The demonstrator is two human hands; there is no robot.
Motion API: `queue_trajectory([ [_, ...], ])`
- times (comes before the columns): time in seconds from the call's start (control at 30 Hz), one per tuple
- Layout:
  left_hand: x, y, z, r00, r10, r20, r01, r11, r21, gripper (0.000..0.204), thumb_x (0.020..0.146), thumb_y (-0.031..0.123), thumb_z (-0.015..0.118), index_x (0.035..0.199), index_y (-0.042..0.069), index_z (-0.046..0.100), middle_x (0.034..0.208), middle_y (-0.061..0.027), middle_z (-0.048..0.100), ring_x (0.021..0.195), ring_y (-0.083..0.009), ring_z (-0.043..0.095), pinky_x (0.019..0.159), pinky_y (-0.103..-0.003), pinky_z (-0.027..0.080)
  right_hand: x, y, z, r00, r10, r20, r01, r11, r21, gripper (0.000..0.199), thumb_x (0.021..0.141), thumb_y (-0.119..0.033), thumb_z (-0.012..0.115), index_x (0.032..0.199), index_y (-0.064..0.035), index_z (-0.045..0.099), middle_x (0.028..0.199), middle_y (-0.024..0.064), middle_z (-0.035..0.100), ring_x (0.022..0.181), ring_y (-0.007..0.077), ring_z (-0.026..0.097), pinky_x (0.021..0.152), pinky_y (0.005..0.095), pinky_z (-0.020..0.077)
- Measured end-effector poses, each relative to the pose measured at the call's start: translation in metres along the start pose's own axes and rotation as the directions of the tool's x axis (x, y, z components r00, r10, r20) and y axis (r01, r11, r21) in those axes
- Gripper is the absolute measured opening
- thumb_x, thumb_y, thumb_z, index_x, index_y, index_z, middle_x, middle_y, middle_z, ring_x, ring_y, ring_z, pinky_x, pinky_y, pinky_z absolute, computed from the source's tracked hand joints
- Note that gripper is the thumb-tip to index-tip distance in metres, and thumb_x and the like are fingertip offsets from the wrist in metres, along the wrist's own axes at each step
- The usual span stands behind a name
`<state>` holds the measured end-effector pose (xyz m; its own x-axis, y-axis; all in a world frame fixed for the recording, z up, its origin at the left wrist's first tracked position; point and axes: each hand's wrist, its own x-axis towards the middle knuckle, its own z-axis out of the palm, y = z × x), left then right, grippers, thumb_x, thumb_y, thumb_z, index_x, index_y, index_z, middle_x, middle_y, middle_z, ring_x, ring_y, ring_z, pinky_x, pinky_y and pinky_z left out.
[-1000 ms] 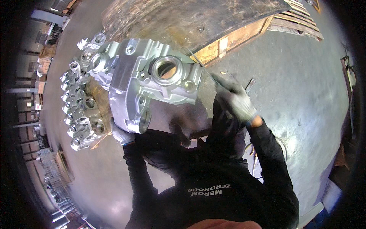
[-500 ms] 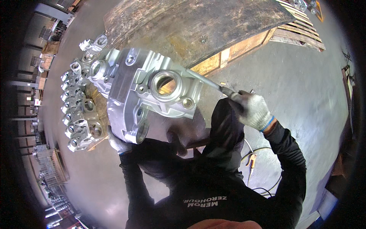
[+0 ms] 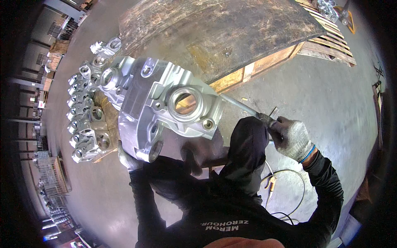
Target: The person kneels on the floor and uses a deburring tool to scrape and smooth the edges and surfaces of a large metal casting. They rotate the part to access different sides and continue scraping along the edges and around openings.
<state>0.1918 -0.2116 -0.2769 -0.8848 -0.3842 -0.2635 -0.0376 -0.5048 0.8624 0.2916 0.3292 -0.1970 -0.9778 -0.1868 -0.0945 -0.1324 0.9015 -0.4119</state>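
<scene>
A large silver metal casting (image 3: pixel 142 97) with round bores is held up in front of me, tilted. My left hand (image 3: pixel 128 158), in a white glove, grips its lower left edge; the casting hides part of the fingers. My right hand (image 3: pixel 291 138), gloved in white with dark, worn fingers, is closed round the handle of a long grey file (image 3: pixel 240 104). The file's far end is at the casting's right edge; whether it touches, I cannot tell.
Several similar castings (image 3: pixel 89 115) stand in rows at the left. Behind is a worn wooden tabletop (image 3: pixel 223 33), with a slatted pallet (image 3: pixel 326 41) at the far right. An air blow gun (image 3: pixel 271 183) and its hose lie on the floor near my right arm.
My right hand has moved right and slightly toward me, drawing the file along the casting's edge. The casting sits slightly lower and farther right in the view.
</scene>
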Motion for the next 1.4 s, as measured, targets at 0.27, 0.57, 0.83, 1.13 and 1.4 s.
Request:
queue_trajectory([
  [0.27,-0.014,0.004,0.014,0.999,-0.036,0.014,0.037,0.999,-0.033,0.063,0.11,0.045,0.044,0.151,-0.002,0.046,0.146,-0.0159,0.057,0.13,-0.0338,0.058,0.112,-0.049,0.045,-0.004,-0.019,-0.004,0.998,0.065,-0.016,-0.066,0.997,-0.03,0.046,0.08,-0.002,0.071,0.125,-0.0131,0.074,0.078,0.0138,0.063,0.065,0.0351,0.065,0.059,0.0435,0.0529],
  [0.57,-0.001,0.001,-0.003,0.999,-0.04,0.014,0.04,0.999,-0.023,0.063,0.108,0.046,0.047,0.152,0.0,0.046,0.148,-0.0175,0.056,0.13,-0.0354,0.057,0.113,-0.05,0.044,-0.018,-0.004,0.012,0.985,-0.061,-0.158,0.076,0.993,0.092,0.042,0.08,0.0,0.069,0.12,-0.0114,0.074,0.078,0.0172,0.063,0.067,0.0377,0.064,0.061,0.0455,0.0519],
  [0.83,0.001,0.003,-0.004,0.995,-0.057,0.08,0.063,0.995,-0.076,0.059,0.108,0.042,0.051,0.148,-0.001,0.049,0.144,-0.0147,0.06,0.128,-0.0329,0.059,0.111,-0.048,0.045,0.007,-0.012,0.008,0.963,-0.172,-0.206,0.159,0.984,-0.08,0.055,0.082,-0.019,0.073,0.137,-0.0202,0.067,0.083,0.0136,0.064,0.07,0.0344,0.068,0.06,0.0458,0.0541],
  [1.13,0.004,0.001,-0.006,0.998,-0.055,-0.016,0.054,0.996,-0.066,0.056,0.108,0.04,0.051,0.143,-0.003,0.053,0.138,-0.0139,0.064,0.12,-0.0304,0.064,0.105,-0.045,0.051,0.028,-0.024,0.02,0.929,-0.216,-0.299,0.223,0.975,-0.013,0.024,0.084,-0.016,0.071,0.107,-0.0081,0.069,0.084,0.0172,0.064,0.07,0.0374,0.068,0.06,0.0455,0.0544],
  [1.4,0.003,0.001,-0.004,0.998,-0.059,-0.035,0.058,0.998,-0.024,0.056,0.108,0.041,0.048,0.147,0.0,0.052,0.144,-0.013,0.061,0.129,-0.0309,0.059,0.112,-0.047,0.045,0.021,-0.029,0.03,0.957,-0.067,-0.281,0.107,0.986,0.128,0.053,0.084,-0.014,0.071,0.137,-0.0175,0.067,0.083,0.0174,0.065,0.072,0.0375,0.068,0.061,0.0466,0.0553],
])
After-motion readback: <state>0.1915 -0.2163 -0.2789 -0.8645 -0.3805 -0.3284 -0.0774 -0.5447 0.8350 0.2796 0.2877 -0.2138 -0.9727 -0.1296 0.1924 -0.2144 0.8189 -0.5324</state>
